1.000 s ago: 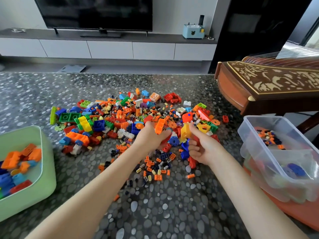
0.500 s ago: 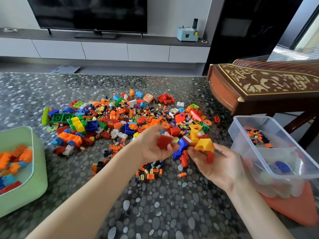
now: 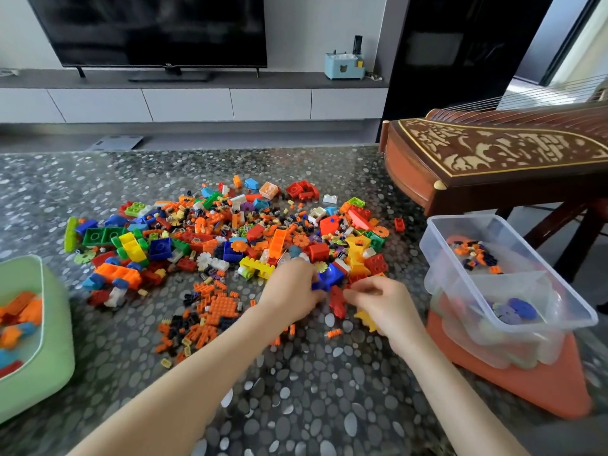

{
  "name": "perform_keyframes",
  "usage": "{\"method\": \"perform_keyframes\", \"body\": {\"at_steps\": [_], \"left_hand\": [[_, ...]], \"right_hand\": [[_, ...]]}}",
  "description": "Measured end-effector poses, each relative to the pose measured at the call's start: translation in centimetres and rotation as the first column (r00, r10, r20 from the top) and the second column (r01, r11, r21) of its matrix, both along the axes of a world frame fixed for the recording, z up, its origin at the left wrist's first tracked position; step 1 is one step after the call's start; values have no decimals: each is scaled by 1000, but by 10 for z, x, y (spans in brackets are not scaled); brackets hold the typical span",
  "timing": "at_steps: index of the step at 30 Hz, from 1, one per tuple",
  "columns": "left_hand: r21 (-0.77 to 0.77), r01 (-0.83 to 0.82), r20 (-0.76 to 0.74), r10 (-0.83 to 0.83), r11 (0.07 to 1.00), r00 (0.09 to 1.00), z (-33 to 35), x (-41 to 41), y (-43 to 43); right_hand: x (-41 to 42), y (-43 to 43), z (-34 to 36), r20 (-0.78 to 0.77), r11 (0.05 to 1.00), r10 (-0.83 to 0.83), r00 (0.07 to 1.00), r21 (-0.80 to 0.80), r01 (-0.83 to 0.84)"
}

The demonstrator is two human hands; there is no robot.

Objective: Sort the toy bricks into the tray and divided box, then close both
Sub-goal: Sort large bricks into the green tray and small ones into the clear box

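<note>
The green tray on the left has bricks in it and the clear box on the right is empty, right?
No, the box is not empty. The head view shows small orange and black bits in its far part and blue round pieces in the near part. The green tray on the left does have bricks in it.

Left hand [image 3: 289,291] and right hand [image 3: 385,304] nearly touch, fingers curled.
</note>
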State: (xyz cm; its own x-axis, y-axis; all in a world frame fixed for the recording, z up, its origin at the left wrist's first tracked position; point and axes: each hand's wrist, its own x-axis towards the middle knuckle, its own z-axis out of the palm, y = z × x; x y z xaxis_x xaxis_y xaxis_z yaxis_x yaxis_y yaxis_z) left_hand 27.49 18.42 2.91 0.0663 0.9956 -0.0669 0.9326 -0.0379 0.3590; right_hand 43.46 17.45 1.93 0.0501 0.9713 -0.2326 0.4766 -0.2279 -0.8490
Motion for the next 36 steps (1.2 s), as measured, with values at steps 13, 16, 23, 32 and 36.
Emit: {"method": "perform_keyframes", "body": {"at_steps": [13, 16, 23, 32, 36], "left_hand": [[77, -327, 404, 271, 942, 874, 56, -103, -51], [94, -432, 441, 352, 897, 826, 66, -156, -80], [7, -798, 375, 739, 602, 560, 54, -295, -172], [134, -861, 479, 728, 491, 490, 54, -300, -178], [377, -751, 380, 649, 543, 660, 51, -259, -156]], "right_hand": [[-54, -15, 23, 576, 914, 109, 810, 263, -310], [-104, -28, 47, 89, 916, 330, 940, 209, -341], [-275, -69, 54, -597, 819, 374, 710, -146, -554], [-327, -99, 66, -397, 806, 535, 746, -24, -591], [-253, -73, 52, -186, 889, 423, 887, 275, -367]]}}
